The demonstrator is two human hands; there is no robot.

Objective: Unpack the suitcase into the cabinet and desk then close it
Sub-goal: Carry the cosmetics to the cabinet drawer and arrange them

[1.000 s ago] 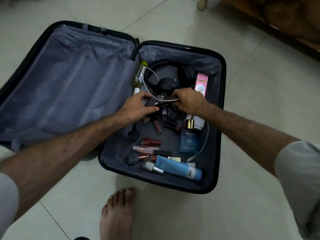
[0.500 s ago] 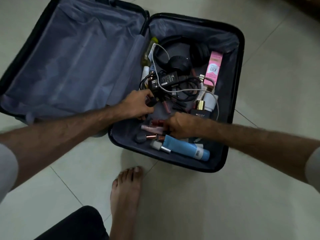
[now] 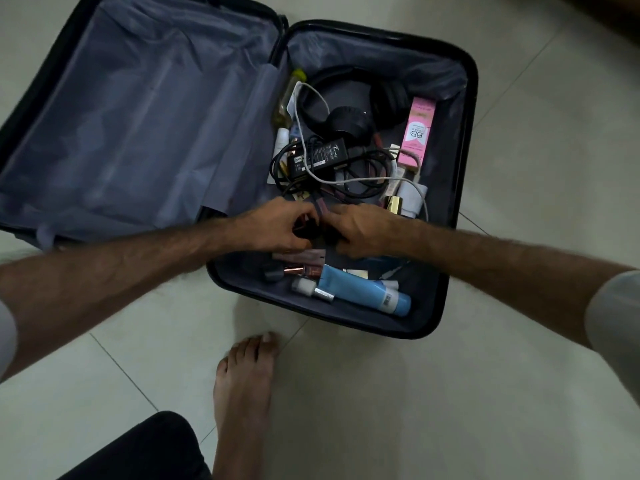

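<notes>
An open suitcase point(image 3: 464, 140) and a bare foot point(image 3: 242, 393) rest on the tiled floor point(image 3: 450, 410).

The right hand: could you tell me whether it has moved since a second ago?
Yes. The right hand moved from beside the headphones toward the blue tube.
</notes>
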